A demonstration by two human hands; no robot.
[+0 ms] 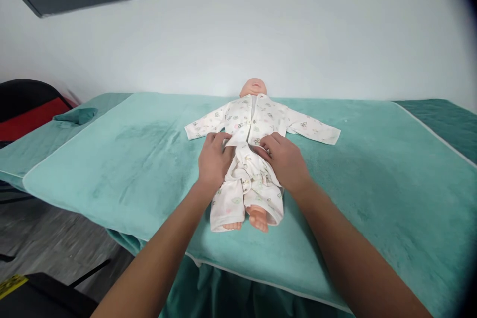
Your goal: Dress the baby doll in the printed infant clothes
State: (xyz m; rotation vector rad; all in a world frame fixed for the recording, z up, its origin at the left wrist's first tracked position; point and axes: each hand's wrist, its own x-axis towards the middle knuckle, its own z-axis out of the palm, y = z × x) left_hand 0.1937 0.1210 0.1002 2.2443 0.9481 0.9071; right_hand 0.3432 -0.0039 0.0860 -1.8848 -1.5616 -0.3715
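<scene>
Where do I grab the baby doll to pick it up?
I'd hold the doll around its chest, just under the arms, coming in from both sides. It lies face up with its feet toward you, so both sides are easy to get at. Don't pull the sleeves: they look flat and floppy, and no doll hands show at the ends.

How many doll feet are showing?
2. One foot, mostly covered, peeks from the left-hand trouser leg; the other foot sticks out of the right-hand trouser leg, toes clearly visible.
</scene>
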